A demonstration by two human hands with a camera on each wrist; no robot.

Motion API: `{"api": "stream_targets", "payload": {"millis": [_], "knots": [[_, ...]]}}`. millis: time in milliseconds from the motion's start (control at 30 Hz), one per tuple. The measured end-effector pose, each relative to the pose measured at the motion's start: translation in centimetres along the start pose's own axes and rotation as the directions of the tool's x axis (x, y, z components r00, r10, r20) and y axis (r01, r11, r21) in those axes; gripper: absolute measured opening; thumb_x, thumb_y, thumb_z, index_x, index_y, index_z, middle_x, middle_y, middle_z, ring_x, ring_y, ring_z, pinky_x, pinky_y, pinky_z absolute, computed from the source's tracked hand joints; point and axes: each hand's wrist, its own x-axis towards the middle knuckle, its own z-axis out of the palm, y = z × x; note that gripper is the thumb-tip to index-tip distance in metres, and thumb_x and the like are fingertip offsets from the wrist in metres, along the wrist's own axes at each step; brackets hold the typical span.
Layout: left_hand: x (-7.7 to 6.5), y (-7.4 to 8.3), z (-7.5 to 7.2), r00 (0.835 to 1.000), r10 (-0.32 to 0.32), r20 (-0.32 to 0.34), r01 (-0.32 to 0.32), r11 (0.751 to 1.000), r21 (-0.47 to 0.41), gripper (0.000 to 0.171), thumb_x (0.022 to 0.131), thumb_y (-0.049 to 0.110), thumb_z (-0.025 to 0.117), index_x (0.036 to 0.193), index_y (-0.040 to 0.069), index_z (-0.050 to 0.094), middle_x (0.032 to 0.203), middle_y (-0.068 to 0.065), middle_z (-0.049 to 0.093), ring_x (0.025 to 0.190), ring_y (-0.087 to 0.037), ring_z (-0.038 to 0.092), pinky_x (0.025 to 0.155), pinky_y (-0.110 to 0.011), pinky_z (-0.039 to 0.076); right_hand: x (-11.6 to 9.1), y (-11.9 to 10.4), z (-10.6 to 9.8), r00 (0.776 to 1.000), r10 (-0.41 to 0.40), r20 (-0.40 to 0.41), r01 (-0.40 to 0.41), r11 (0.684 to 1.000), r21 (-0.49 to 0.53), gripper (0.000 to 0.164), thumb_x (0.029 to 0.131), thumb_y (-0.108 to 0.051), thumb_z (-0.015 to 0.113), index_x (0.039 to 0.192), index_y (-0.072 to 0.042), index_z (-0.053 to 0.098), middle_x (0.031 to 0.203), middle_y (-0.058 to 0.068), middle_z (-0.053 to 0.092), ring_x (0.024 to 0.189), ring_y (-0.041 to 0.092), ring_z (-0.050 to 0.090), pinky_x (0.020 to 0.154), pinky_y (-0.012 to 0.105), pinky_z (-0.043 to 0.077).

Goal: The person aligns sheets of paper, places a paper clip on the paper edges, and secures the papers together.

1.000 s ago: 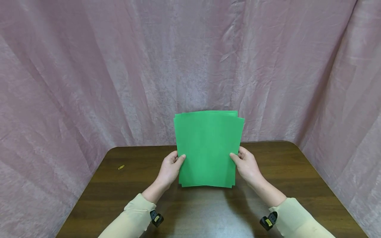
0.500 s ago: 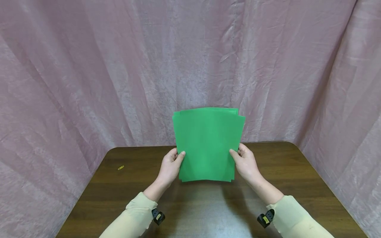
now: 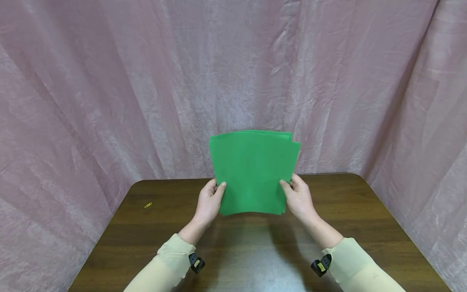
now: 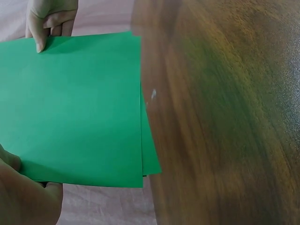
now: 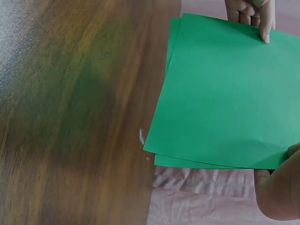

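Observation:
Several sheets of green paper [image 3: 253,170] are held up above the table, their edges fanned slightly out of line at the corners. My left hand [image 3: 208,202] pinches the left edge, thumb in front and fingers behind. On the opposite edge my right hand [image 3: 300,198] grips the same way. Both wrist views show the front sheet of the green paper [image 4: 79,108] with a second one [image 5: 173,42] peeking out beneath it. The sheets bow gently between the hands. The fingers behind the paper are mostly hidden.
A yellow paper clip [image 3: 148,205] lies on the brown wooden table [image 3: 346,211], toward its left side. Pink curtains [image 3: 233,65] hang behind the table and along its sides. Light reflects off the tabletop near the front.
Both hands have raised the green paper a little, and its lower edge has come up farther off the table. The sheets bow more now. The paper clip stays in place.

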Motion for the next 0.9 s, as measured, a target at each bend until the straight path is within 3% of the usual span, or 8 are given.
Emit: {"api": "stream_targets", "payload": {"millis": [167, 333, 633, 900], "knots": [[0.2, -0.3, 0.3, 1.0, 0.006, -0.031, -0.006, 1.0, -0.006, 0.024, 0.108, 0.018, 0.056, 0.119, -0.002, 0.064, 0.1, -0.021, 0.072, 0.089, -0.044, 0.071, 0.077, -0.058, 0.058, 0.1, 0.3, 0.3, 1.0, 0.008, -0.006, -0.008, 1.0, 0.028, 0.028, 0.107, -0.008, 0.051, 0.133, 0.0, 0.059, 0.113, 0.027, 0.069, 0.097, 0.039, 0.071, 0.082, 0.052, 0.059], [0.1, -0.5, 0.6, 0.999, -0.017, -0.047, 0.016, 1.0, -0.014, 0.025, 0.108, 0.015, 0.055, 0.12, -0.005, 0.063, 0.104, -0.025, 0.071, 0.094, -0.046, 0.069, 0.08, -0.058, 0.057, 0.2, 0.8, 0.5, 1.0, 0.009, -0.008, -0.009, 1.0, 0.021, 0.027, 0.107, -0.008, 0.052, 0.132, 0.0, 0.06, 0.112, 0.026, 0.07, 0.097, 0.039, 0.071, 0.08, 0.05, 0.06], [0.0, -1.8, 0.5, 0.999, -0.019, -0.039, 0.02, 1.0, 0.016, 0.026, 0.108, 0.019, 0.056, 0.121, -0.002, 0.063, 0.103, -0.019, 0.072, 0.093, -0.034, 0.071, 0.08, -0.052, 0.059, -0.1, 1.3, 0.5, 1.0, 0.0, -0.027, 0.0, 1.0, -0.023, 0.024, 0.107, -0.008, 0.054, 0.127, 0.003, 0.062, 0.11, 0.028, 0.07, 0.093, 0.031, 0.072, 0.078, 0.043, 0.061], [-0.1, -2.4, 0.4, 0.999, -0.04, -0.033, 0.04, 0.999, 0.01, 0.024, 0.108, 0.018, 0.055, 0.121, 0.0, 0.063, 0.103, -0.017, 0.072, 0.093, -0.034, 0.071, 0.079, -0.05, 0.06, -0.2, 2.1, 0.6, 1.0, 0.008, -0.02, -0.008, 0.999, -0.032, 0.026, 0.107, -0.007, 0.052, 0.129, 0.002, 0.061, 0.11, 0.026, 0.071, 0.094, 0.032, 0.072, 0.078, 0.045, 0.061]]}}
